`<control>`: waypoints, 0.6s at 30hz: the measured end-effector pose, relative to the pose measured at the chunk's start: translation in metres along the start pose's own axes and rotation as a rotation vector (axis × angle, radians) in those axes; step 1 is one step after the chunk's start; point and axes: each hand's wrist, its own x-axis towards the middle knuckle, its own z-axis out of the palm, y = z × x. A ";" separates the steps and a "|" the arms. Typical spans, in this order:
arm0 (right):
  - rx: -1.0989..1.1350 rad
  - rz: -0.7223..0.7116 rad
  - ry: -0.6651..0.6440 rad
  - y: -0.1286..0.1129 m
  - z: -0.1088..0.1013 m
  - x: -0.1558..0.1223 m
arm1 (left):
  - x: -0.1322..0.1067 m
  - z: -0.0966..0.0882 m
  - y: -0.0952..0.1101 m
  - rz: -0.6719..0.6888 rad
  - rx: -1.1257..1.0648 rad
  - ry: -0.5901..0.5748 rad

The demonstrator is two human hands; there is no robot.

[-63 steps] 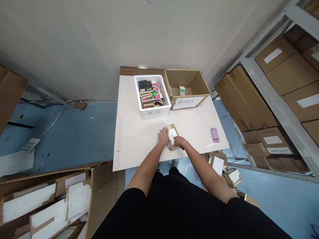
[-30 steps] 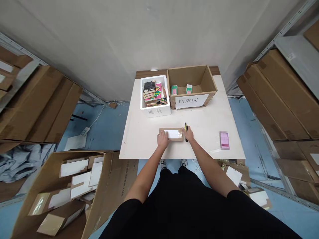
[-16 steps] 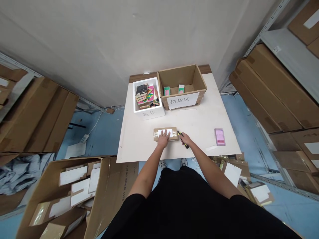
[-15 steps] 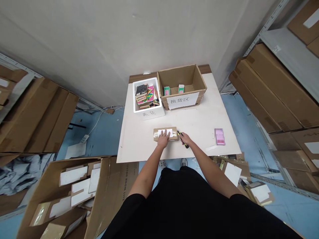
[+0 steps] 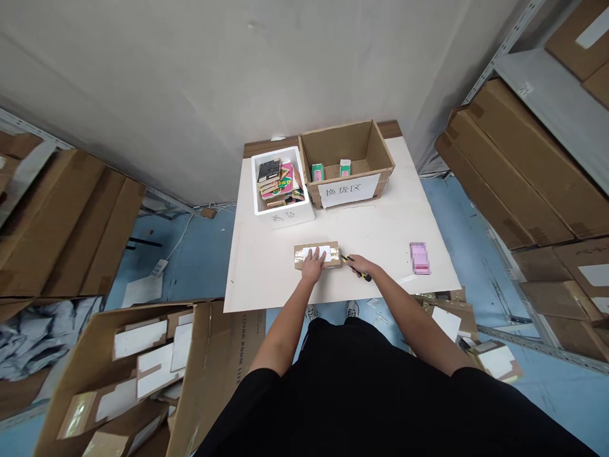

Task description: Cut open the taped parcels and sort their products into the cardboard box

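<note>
A small taped cardboard box point(image 5: 299, 254) with a white label lies lengthwise near the front of the white table point(image 5: 266, 279). My left hand point(image 5: 313, 265) rests on its top, fingers spread flat over the label. In my right hand point(image 5: 360, 264) is a black and yellow utility knife point(image 5: 365, 277), gripped with its tip at the box's right end. Whether the blade touches the cardboard is too small to tell.
Behind stand a white foam box point(image 5: 290, 219) of books and a labelled open carton point(image 5: 380, 184) holding two small green-and-white boxes. A pink item point(image 5: 420, 259) lies at right. A large carton point(image 5: 204, 355) of parcels stands at lower left; shelves flank both sides.
My right hand has moved slightly right, and the knife now lies at a flatter angle to the box's end. The left hand stays on the box.
</note>
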 end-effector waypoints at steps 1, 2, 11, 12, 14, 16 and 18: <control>-0.010 -0.007 -0.019 0.005 -0.002 -0.003 | 0.000 -0.001 0.000 -0.001 0.002 -0.003; -0.011 -0.014 -0.014 0.009 -0.002 -0.005 | 0.000 -0.002 0.000 0.000 0.004 -0.004; 0.126 0.112 0.491 -0.014 0.069 0.003 | 0.020 -0.040 -0.030 -0.066 -0.052 -0.001; 0.109 0.138 0.505 -0.022 0.077 0.007 | 0.021 -0.042 -0.035 -0.106 -0.053 0.000; 0.071 0.201 0.542 -0.037 0.083 0.016 | 0.019 -0.042 -0.042 -0.186 -0.060 -0.006; 0.029 0.261 0.615 -0.051 0.077 0.027 | 0.011 -0.034 -0.042 -0.264 -0.076 -0.001; -0.019 0.284 0.715 -0.065 0.061 0.040 | -0.001 -0.022 -0.035 -0.302 -0.098 -0.013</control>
